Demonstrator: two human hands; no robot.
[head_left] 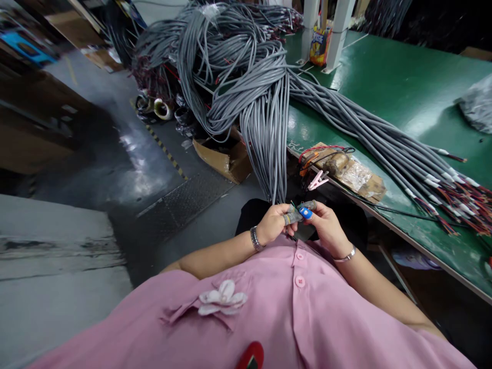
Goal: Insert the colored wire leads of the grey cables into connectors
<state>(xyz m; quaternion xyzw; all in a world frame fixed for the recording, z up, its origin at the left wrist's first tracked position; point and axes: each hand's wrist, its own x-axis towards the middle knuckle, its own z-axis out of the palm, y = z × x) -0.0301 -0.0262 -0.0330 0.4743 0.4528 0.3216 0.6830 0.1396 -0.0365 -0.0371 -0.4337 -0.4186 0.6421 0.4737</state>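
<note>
My left hand (272,224) and my right hand (329,229) meet in front of my shirt, fingers closed in a pinch. Between them are thin wires (292,205), one with a green tip; most of their length is hidden by the fingers. Grey fabric covers wrap some fingers, and my right thumb carries a bright blue cover (306,212). Just beyond the hands, a thick bundle of grey cables (265,138) hangs off the bench down to my lap. Whether the pinched wires belong to this bundle cannot be made out.
On the green bench (418,97) more grey cables (369,128) stretch right, with stripped coloured ends. A wooden block (351,174) with a pink clip (318,180) sits at its edge. Below the bundle stands an open cardboard box (226,159). A white post (338,36) rises behind.
</note>
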